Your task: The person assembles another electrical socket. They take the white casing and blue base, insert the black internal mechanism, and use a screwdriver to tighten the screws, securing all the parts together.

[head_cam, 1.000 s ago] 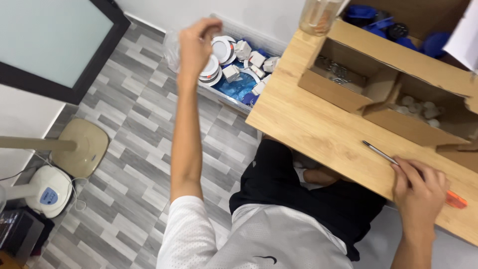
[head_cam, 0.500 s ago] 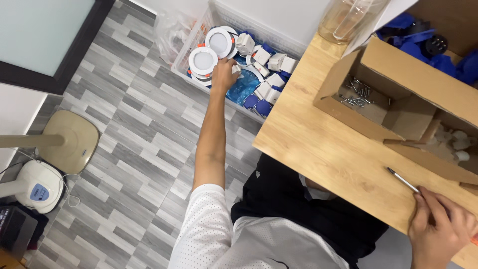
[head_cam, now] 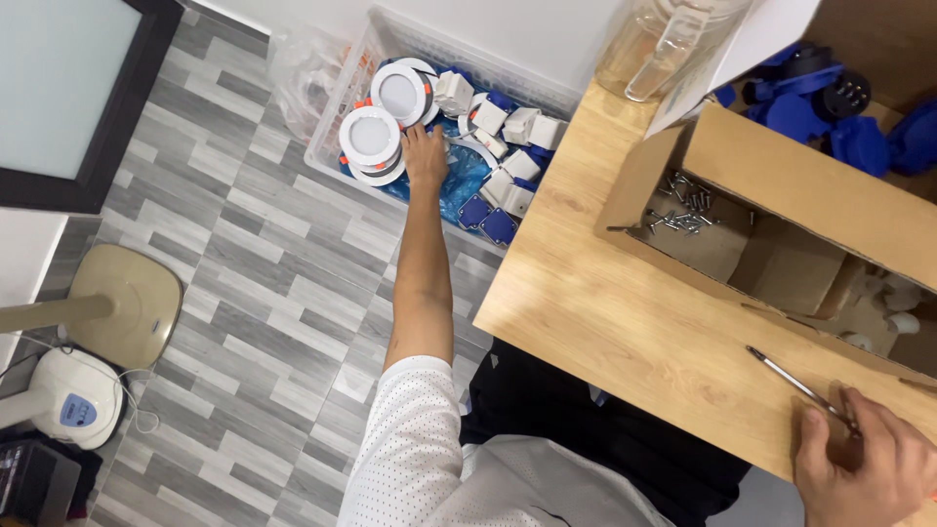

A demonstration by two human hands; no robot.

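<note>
— What has changed since half a second ago?

— The left hand [head_cam: 426, 156] has sunk a little deeper into the white basket [head_cam: 337, 117] on the floor, and the view has swung so that more of the bench [head_cam: 605, 312] shows. A second ago that hand was raised in the air above the basket.

— What lies around it in the head view?

— Two round white downlights [head_cam: 371, 139] with orange clips sit stacked just left of the fingers, a third round one behind them. To the right are small white driver boxes [head_cam: 515, 127] and blue plastic bags [head_cam: 459, 190], all heaped in the basket. A crumpled clear bag [head_cam: 307, 68] lies beside the basket's left wall. Nothing stands between the arm and the basket.

— And the hands themselves?

— The left hand lies flat, fingers together and stretched out, touching the rim of the nearer downlight and the blue bags; whether it grips anything I cannot tell. The right hand [head_cam: 864, 464] rests at the bench's near edge, fingers curled on the handle of a slim screwdriver [head_cam: 795, 384] whose shaft lies on the wood.

— The bench and the room?

— Pale wood, carrying an open cardboard box [head_cam: 781, 185] with loose screws [head_cam: 683, 205] in one compartment, blue parts [head_cam: 859, 137] behind, and a clear jug [head_cam: 654, 49]. Grey plank-pattern floor [head_cam: 244, 283], a fan base [head_cam: 127, 303] at left.
</note>
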